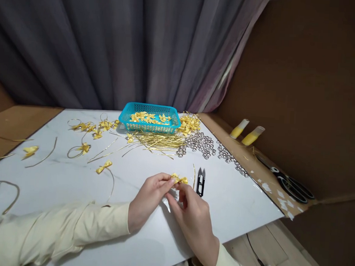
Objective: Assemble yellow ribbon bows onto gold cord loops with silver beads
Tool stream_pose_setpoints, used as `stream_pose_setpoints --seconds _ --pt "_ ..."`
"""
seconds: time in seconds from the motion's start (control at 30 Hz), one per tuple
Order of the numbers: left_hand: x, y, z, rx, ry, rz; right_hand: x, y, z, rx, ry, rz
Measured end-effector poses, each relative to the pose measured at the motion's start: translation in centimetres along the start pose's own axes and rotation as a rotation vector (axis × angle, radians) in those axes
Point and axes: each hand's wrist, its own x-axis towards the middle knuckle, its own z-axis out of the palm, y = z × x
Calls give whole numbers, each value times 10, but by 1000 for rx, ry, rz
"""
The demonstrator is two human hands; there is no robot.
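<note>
Between my fingertips, above the white tabletop, is a small yellow ribbon bow (181, 179). My left hand (149, 199) is closed, pinching the bow's left side between thumb and fingers. My right hand (195, 216) has curled fingers at the bow's lower right; what they grip is hidden. Just right of the bow lie a short gold cord (194, 177) and black thread snips (201, 182). Another yellow bow (104, 167) with a cord tail rests to the left of my hands.
Beyond my hands, a turquoise basket (124, 120) holds yellow bows. Gold cords (161, 142) lie before it, with many silver rings (201, 143) to the right. Looped bows (83, 148) are scattered left. Scissors (291, 186) and two yellow-filled tubes (253, 135) sit beyond the right edge.
</note>
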Motion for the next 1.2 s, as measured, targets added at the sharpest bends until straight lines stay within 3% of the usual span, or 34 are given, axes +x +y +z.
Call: stream_pose_setpoints --seconds 0.23,0.53,0.87,1.2 --pt "-1 3 4 63 36 31 5 0 -2 -28 -29 -23" --pt "-1 1 1 274 41 87 9 1 -11 78 -167 41" --pt "0 -6 -3 504 70 313 12 -2 -14 321 -329 209" --pt "0 -9 -4 506 77 310 13 -1 -15 363 -382 262"
